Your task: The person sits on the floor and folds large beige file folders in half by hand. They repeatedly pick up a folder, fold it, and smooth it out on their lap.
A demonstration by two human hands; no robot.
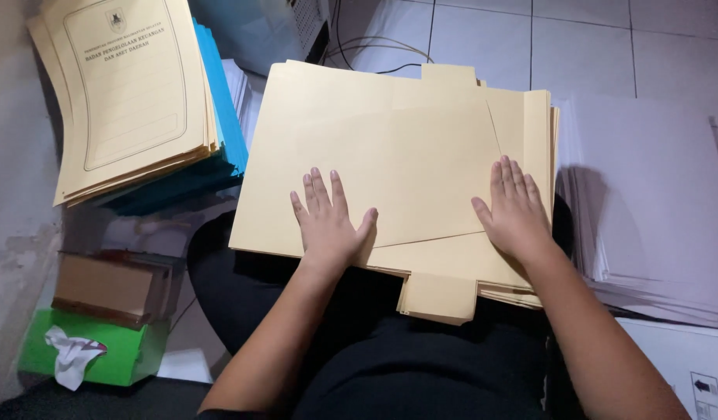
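Left hand (328, 222) and right hand (517, 208) flat, fingers spread, grip apart, pressing cream folder stack (390, 155) on lap. White paper pile (654, 210) at 3 o'clock, printed folders (125, 93) at 10.

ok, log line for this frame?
left hand: flat on manila folder stack | right hand: flat on same stack | stack: on lap | white paper pile: right
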